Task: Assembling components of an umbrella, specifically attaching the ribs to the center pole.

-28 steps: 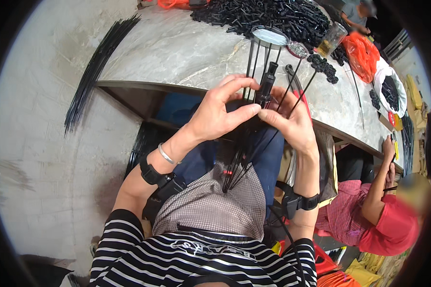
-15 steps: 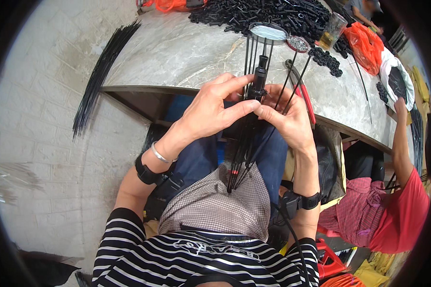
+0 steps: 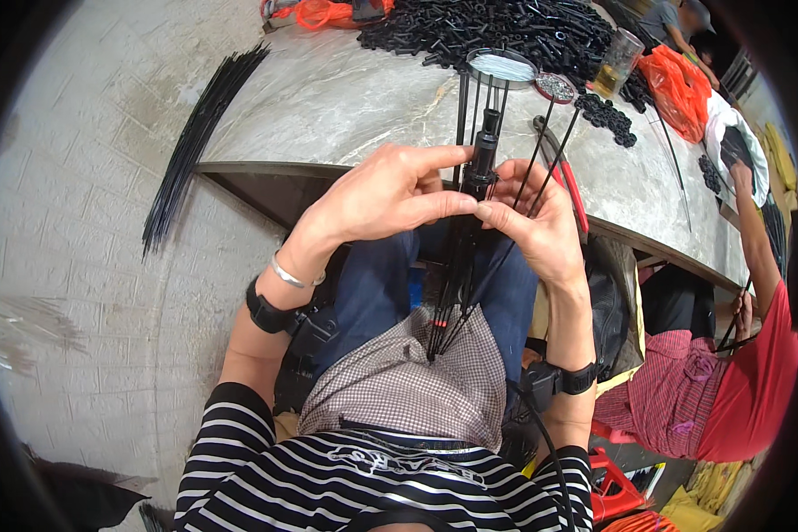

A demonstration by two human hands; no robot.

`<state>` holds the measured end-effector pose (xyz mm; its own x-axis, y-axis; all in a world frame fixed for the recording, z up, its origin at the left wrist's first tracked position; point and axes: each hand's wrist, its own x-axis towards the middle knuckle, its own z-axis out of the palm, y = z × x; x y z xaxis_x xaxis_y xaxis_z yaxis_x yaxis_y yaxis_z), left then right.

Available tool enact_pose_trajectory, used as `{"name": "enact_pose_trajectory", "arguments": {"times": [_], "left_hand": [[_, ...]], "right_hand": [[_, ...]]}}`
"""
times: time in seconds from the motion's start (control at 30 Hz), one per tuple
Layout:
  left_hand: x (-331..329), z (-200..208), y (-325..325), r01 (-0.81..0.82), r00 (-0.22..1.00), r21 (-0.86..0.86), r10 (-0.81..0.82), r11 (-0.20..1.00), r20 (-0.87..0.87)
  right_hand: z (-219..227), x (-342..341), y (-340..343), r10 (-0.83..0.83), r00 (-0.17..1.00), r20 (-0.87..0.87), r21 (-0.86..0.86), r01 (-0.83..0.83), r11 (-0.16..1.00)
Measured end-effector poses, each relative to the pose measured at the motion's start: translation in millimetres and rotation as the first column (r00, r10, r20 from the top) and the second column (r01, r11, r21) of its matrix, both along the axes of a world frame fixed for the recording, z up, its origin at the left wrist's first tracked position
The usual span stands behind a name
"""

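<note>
**A black tube point(image 3: 485, 151) in a tight pinch**

In the head view, the left hand point(image 3: 395, 191) pinches the black tube with its thumb and pointing finger. The tube is over the lap, near the edge of the table point(image 3: 355, 106). The right hand point(image 3: 541, 230) curls in from the other side. Its fingertips hold the tube's low end, and the two thumbs meet there. Thin black rods point(image 3: 457, 266) bunch down toward the checked apron point(image 3: 408, 390); more poke up past the hands.

If a finger slips, the tube could twist and rods could pop loose. The upper rods look close to a round dish point(image 3: 524, 82); I can't tell if they touch. A quick turn could tip it. A rod might also snag the red-handled pliers point(image 3: 573, 191).
</note>
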<state>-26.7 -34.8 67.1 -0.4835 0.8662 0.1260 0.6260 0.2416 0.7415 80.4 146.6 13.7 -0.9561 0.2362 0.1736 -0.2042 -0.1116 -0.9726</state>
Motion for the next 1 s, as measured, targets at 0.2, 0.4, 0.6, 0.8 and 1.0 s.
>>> {"name": "enact_pose_trajectory", "arguments": {"times": [0.2, 0.4, 0.6, 0.8, 1.0], "left_hand": [[0, -21, 9, 0.014, 0.933, 0.234, -0.097, 0.972, 0.347], [-4, -29, 15, -0.002, 0.930, 0.368, -0.134, 0.930, 0.343], [-4, -30, 18, -0.024, 0.897, 0.413, -0.162, 0.911, 0.410], [-1, -31, 23, -0.041, 0.877, 0.407, -0.162, 0.913, 0.452], [-2, -30, 24, 0.007, 0.877, 0.385, -0.190, 0.923, 0.441]], "right_hand": [[3, 2, -1, 0.019, 1.000, 0.018, -0.060, -0.018, 0.998], [-3, 3, 2, 0.014, 1.000, -0.007, -0.047, -0.015, 0.999], [-3, 3, -1, 0.000, 1.000, -0.003, -0.024, 0.000, 1.000], [-5, 3, 1, -0.008, 1.000, -0.011, -0.041, 0.007, 0.999], [-8, 4, 0, -0.035, 0.998, -0.043, -0.061, 0.032, 0.998]]}}
